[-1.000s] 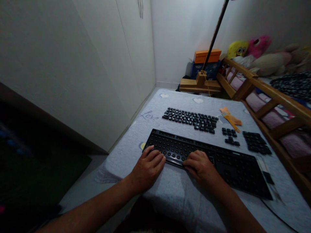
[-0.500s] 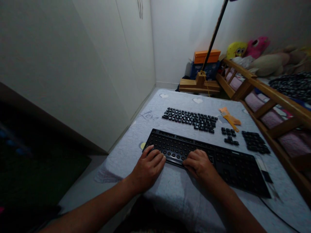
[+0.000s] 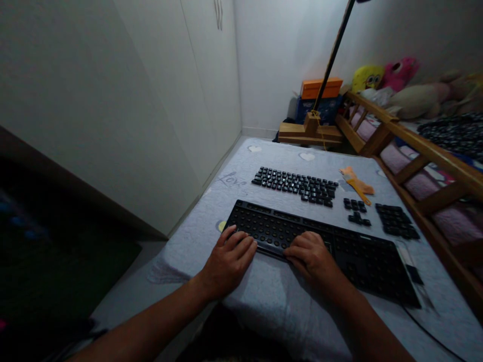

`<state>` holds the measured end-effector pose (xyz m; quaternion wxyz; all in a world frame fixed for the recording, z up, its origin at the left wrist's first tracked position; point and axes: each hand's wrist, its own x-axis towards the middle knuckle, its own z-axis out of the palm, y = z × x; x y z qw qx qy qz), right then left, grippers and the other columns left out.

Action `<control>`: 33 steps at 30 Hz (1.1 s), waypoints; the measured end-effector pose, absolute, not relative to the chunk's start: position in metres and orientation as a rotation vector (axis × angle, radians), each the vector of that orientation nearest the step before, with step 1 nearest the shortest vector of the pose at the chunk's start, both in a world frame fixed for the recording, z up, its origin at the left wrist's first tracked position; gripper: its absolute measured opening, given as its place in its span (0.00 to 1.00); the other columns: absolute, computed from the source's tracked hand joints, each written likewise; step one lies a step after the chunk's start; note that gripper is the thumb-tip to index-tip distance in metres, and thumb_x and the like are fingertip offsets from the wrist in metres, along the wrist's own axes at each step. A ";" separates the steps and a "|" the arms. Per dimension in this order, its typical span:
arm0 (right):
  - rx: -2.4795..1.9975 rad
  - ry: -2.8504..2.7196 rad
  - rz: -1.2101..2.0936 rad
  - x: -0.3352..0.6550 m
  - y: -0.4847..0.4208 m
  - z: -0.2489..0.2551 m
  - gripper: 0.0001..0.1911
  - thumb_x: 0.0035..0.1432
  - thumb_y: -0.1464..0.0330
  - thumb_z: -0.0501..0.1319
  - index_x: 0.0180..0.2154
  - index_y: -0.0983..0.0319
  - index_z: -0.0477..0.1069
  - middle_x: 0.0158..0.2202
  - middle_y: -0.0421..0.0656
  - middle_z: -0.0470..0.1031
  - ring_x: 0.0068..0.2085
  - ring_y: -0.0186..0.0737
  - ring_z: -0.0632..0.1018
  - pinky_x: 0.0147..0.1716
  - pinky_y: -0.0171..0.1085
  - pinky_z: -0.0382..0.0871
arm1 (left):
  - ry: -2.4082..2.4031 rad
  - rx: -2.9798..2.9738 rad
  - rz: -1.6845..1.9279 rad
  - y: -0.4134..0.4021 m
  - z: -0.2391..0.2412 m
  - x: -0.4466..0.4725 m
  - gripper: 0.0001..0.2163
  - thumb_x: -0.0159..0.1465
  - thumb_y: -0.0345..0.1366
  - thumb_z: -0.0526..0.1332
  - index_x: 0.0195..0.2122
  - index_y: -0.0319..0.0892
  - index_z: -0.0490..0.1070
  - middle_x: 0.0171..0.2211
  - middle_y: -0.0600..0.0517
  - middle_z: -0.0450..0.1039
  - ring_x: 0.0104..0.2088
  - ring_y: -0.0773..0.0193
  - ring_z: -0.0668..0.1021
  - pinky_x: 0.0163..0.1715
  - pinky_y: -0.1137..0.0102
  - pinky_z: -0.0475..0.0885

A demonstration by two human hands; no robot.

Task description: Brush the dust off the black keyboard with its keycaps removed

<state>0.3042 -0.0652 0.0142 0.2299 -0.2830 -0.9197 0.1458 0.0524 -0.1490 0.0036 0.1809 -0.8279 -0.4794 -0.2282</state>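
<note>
A black keyboard (image 3: 362, 254) with its keycaps off lies across the grey bedsheet (image 3: 264, 296) in front of me. My left hand (image 3: 228, 261) rests on its near left corner, fingers curled over the front edge. My right hand (image 3: 311, 256) is closed on the front edge near the middle, knuckles up. Beyond the keyboard the removed black keycaps are laid out in its shape: a main block (image 3: 296, 185), a small cluster (image 3: 355, 210) and a number-pad block (image 3: 397, 220).
An orange cloth with a yellow tool (image 3: 356, 182) lies past the keycaps. A cable (image 3: 433, 334) runs off the keyboard's right end. A wooden bed rail (image 3: 418, 143) with plush toys (image 3: 400, 83) is on the right, and a white wardrobe (image 3: 151, 90) on the left. A wooden stand with a pole (image 3: 313, 128) rises at the far end.
</note>
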 end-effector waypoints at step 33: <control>-0.808 -2.471 0.377 0.304 -0.065 0.015 0.06 0.60 0.76 0.65 0.33 0.60 0.77 0.30 0.41 0.76 0.37 0.42 0.70 0.43 0.43 0.59 | -1.321 -2.351 -0.704 -0.150 0.003 0.051 0.10 0.67 0.30 0.59 0.48 0.40 0.76 0.46 0.49 0.79 0.49 0.58 0.74 0.62 0.54 0.60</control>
